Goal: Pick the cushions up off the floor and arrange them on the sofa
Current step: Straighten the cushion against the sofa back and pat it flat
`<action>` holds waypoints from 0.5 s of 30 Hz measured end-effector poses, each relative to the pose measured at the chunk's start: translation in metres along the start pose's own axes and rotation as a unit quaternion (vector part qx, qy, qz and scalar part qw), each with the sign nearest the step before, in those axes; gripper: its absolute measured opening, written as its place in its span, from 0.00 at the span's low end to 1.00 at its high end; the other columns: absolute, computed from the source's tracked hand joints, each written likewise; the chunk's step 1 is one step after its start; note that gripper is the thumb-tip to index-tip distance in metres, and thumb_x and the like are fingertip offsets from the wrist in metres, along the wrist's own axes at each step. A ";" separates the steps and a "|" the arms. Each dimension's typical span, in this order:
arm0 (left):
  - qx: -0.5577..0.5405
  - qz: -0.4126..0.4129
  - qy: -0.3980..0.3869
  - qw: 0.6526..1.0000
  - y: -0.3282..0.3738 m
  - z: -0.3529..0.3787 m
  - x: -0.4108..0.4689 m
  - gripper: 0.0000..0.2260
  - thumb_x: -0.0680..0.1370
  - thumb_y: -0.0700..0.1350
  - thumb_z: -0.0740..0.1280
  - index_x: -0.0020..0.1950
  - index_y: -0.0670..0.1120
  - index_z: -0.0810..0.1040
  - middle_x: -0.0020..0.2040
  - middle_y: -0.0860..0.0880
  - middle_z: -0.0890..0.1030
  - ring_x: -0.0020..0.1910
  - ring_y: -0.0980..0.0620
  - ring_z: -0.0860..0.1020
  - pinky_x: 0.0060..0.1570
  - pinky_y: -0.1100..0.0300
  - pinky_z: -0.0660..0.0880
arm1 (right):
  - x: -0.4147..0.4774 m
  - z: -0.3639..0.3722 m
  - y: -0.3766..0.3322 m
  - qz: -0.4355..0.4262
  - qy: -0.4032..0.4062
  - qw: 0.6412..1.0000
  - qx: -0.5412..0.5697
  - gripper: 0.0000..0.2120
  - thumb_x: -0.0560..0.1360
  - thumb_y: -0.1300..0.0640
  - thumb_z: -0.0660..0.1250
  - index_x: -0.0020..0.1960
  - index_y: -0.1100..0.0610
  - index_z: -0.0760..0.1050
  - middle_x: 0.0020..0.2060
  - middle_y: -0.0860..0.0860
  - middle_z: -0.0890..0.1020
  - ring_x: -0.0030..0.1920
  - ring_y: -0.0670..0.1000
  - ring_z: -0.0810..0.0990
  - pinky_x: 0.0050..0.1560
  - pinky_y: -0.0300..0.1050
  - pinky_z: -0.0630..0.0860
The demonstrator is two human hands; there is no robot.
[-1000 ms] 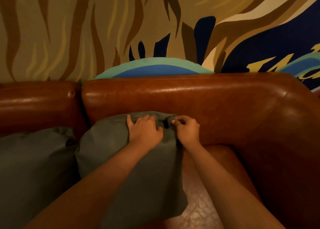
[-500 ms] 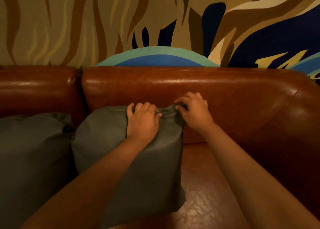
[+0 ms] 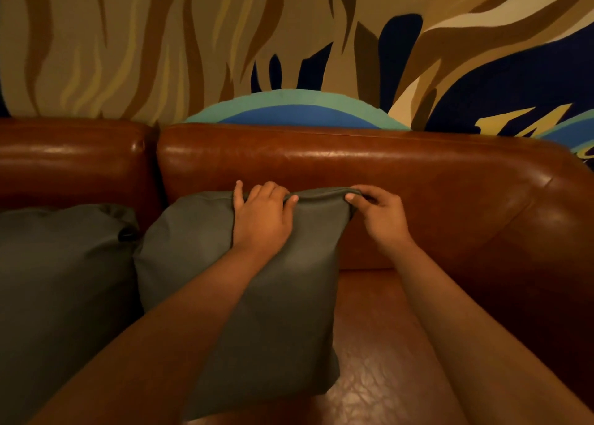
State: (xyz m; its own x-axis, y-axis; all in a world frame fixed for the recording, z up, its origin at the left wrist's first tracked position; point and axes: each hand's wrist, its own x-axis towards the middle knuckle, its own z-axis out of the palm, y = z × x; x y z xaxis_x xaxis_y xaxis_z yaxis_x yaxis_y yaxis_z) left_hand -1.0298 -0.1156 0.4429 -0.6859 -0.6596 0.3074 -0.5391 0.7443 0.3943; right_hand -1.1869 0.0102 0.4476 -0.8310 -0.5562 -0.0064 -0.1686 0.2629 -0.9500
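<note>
Both hands' grip (image 3: 262, 217) (image 3: 381, 214) holds one of two cushions (image 3: 289, 296) (image 3: 58, 280).

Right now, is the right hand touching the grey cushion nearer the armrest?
Touching. Head view: the right hand pinches the top corner of the grey cushion.
</note>
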 end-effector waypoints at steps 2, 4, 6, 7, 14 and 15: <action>-0.012 0.003 0.042 0.999 -0.002 -0.001 0.001 0.12 0.80 0.52 0.60 0.50 0.47 0.78 0.48 0.49 0.79 0.52 0.46 0.77 0.69 0.44 0.56 | -0.004 0.011 -0.003 0.034 0.044 0.995 0.080 0.04 0.75 0.64 0.70 0.46 0.56 0.81 0.41 0.47 0.82 0.46 0.47 0.80 0.53 0.48 0.76; -0.046 -0.002 0.053 0.998 -0.004 -0.004 0.000 0.12 0.79 0.54 0.59 0.50 0.47 0.76 0.48 0.50 0.78 0.52 0.48 0.77 0.68 0.48 0.57 | -0.007 0.020 0.000 0.039 0.078 0.990 0.112 0.07 0.75 0.64 0.70 0.45 0.53 0.81 0.42 0.47 0.83 0.48 0.49 0.80 0.55 0.49 0.76; -0.072 0.015 0.033 0.997 -0.008 -0.011 -0.004 0.11 0.79 0.53 0.59 0.51 0.48 0.77 0.49 0.50 0.77 0.53 0.49 0.76 0.68 0.49 0.58 | -0.010 0.023 0.003 0.022 0.084 0.993 0.079 0.05 0.76 0.62 0.70 0.48 0.53 0.81 0.45 0.48 0.83 0.51 0.49 0.81 0.56 0.46 0.77; -0.071 0.031 0.019 0.997 -0.013 -0.015 -0.007 0.11 0.79 0.52 0.59 0.53 0.48 0.77 0.49 0.50 0.77 0.54 0.49 0.76 0.68 0.48 0.60 | -0.011 0.022 0.003 0.019 0.083 0.995 0.061 0.05 0.76 0.61 0.69 0.50 0.54 0.80 0.47 0.49 0.83 0.52 0.49 0.81 0.56 0.45 0.77; -0.021 0.049 0.029 0.998 -0.074 -0.057 -0.030 0.12 0.79 0.44 0.57 0.57 0.45 0.77 0.55 0.48 0.79 0.54 0.46 0.76 0.61 0.46 0.70 | -0.032 0.035 -0.026 -0.012 0.111 0.978 -0.177 0.18 0.76 0.58 0.68 0.64 0.50 0.75 0.62 0.50 0.73 0.67 0.52 0.71 0.70 0.53 0.67; -0.032 0.036 0.038 0.998 -0.082 -0.062 -0.031 0.12 0.79 0.42 0.57 0.57 0.44 0.78 0.54 0.46 0.79 0.53 0.45 0.77 0.59 0.47 0.71 | -0.041 0.044 -0.037 -0.065 0.109 0.965 -0.229 0.20 0.75 0.56 0.68 0.66 0.48 0.72 0.65 0.49 0.70 0.69 0.51 0.67 0.73 0.54 0.63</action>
State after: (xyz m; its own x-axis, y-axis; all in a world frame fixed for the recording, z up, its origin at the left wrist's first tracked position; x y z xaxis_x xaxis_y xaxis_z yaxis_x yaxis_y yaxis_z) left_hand -0.9339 -0.1622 0.4549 -0.6815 -0.6123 0.4007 -0.4558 0.7836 0.4222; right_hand -1.1231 -0.0113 0.4696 -0.8702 -0.4427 0.2163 -0.4541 0.5503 -0.7007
